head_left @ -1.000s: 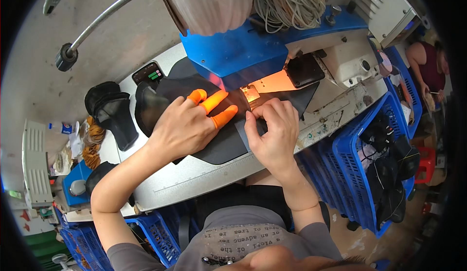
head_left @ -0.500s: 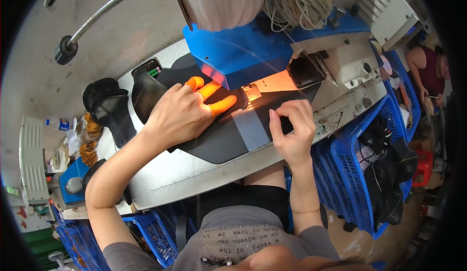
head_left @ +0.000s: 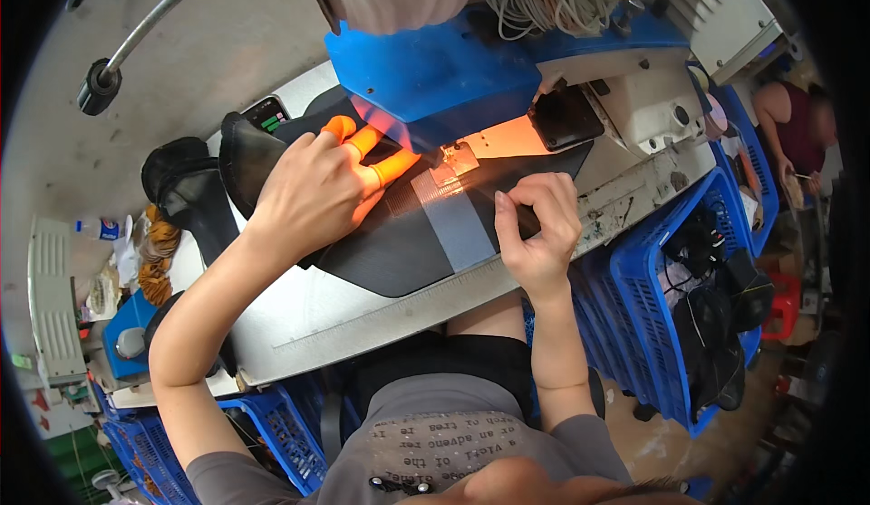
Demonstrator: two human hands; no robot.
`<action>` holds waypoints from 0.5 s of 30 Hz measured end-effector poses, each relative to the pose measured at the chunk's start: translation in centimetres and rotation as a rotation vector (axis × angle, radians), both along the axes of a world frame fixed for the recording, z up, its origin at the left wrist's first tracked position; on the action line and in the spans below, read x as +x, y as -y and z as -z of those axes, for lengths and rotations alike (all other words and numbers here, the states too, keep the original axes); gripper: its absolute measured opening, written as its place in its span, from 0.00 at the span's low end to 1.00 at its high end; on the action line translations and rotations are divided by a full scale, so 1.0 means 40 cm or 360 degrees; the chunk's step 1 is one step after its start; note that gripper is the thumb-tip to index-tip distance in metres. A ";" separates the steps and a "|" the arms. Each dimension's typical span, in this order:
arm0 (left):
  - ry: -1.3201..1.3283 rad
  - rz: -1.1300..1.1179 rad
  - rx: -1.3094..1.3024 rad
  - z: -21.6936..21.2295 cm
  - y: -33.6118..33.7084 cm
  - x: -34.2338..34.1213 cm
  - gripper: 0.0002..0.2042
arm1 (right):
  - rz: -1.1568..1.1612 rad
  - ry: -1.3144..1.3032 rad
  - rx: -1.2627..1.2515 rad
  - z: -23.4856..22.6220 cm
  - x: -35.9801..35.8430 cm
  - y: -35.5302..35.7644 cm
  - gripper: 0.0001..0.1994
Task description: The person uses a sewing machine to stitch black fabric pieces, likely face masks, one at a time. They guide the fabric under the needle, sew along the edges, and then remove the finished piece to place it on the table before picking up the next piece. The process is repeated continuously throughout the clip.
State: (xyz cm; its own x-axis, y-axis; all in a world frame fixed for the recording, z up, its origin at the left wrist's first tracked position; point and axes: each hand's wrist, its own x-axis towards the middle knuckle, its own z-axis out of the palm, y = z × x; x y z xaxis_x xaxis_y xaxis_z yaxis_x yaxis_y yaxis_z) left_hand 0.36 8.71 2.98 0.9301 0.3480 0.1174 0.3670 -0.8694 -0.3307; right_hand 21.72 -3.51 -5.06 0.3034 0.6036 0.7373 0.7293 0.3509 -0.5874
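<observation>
Left hand (head_left: 313, 188) is flat on the black cloth (head_left: 376, 265), fingers slightly apart, orange covers (head_left: 394, 169) on. Cloth's under the blue sewing machine (head_left: 435, 83), almost reaching the table's (head_left: 290, 319) front edge. Right hand's (head_left: 544, 233) near that edge, fingertips bunched; can't tell if they're pinching anything.

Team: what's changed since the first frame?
The bare right hand moved rightward, away from the lit area under the blue machine head, uncovering more of the grey-blue strip. The curved black piece shifted left. Unchanged: the left hand, in orange finger covers, on the flat black sheet.
</observation>
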 end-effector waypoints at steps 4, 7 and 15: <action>-0.0009 -0.0249 -0.0094 0.006 0.026 0.008 0.23 | -0.0001 -0.0005 0.0009 -0.001 -0.001 -0.002 0.07; 0.0112 -0.0336 -0.0046 0.003 0.066 0.032 0.18 | 0.0007 0.0001 0.0006 0.001 -0.001 -0.003 0.07; 0.0418 -0.0936 0.0129 0.067 0.214 0.130 0.17 | 0.0022 0.0019 0.0033 0.006 -0.007 -0.004 0.07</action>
